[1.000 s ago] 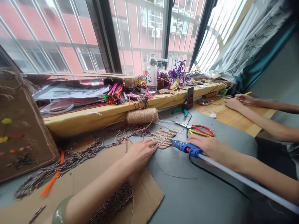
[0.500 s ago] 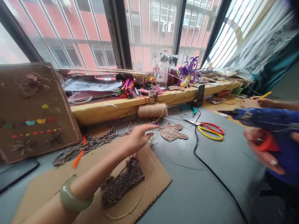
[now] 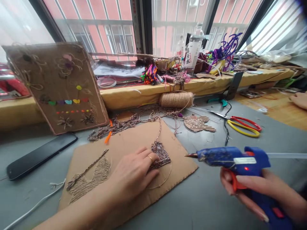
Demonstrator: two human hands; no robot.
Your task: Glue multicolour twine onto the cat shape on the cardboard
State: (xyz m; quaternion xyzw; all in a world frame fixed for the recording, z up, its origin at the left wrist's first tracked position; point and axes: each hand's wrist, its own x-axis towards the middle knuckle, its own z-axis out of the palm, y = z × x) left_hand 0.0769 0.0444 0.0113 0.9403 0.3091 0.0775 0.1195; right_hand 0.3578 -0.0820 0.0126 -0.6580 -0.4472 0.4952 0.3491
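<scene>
Blue glue gun point(image 3: 233, 158) held above the grey worktop point(image 3: 206, 204), nozzle pointing left toward the cardboard sheet point(image 3: 134, 140); right hand point(image 3: 254, 191) wraps its grip, fingers closed around the handle and orange trigger. Left hand point(image 3: 133, 174) lies flat on the cardboard, fingers together, pressing a dark woven twine patch point(image 3: 161, 156). Behind: twine spool point(image 3: 176, 99), scissors point(image 3: 242, 126), black phone point(image 3: 39, 155) at left.

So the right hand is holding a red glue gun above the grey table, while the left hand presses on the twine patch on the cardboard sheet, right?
Not quite: the head view shows the glue gun in the right hand is blue, not red. The rest holds: the left hand presses the twine patch on the cardboard sheet.
</scene>
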